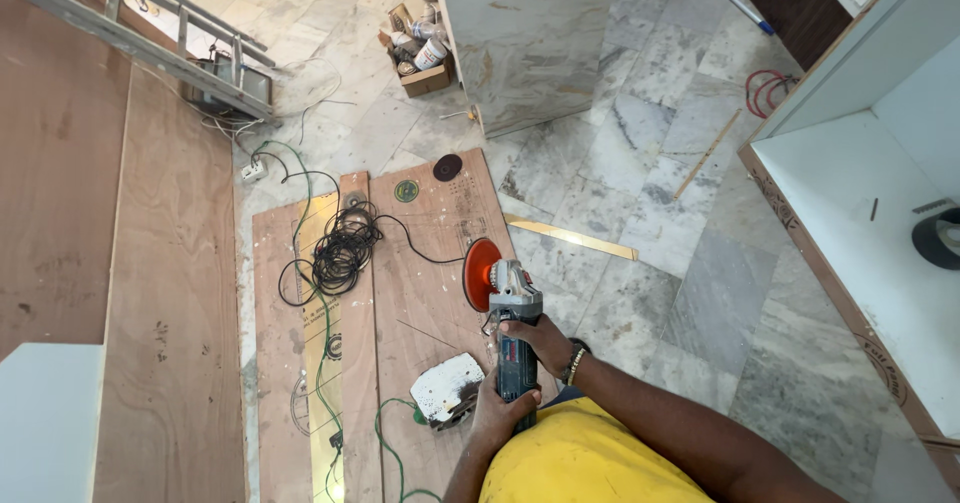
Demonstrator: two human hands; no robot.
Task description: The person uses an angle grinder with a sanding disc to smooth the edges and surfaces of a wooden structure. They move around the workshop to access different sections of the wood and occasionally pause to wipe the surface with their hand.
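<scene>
angle grinder (pixel 512 338) gripped in both hands, above plywood boards (pixel 420 293) on a marble floor (pixel 640 303).

left hand (pixel 493 413) closed round the rear of the body, right hand (pixel 540 341) clasped over the middle, orange disc (pixel 479 274) pointing away at the front. coiled black cable (pixel 343 251) lying on the boards to the left, white circular saw (pixel 447 390) resting just beside the left hand.

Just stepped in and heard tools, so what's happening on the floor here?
A person in a yellow shirt holds an angle grinder with both hands, the right hand near the head, the left hand on the rear. Its orange disc sits over plywood boards on the marble floor, beside a coiled black cable.
</scene>
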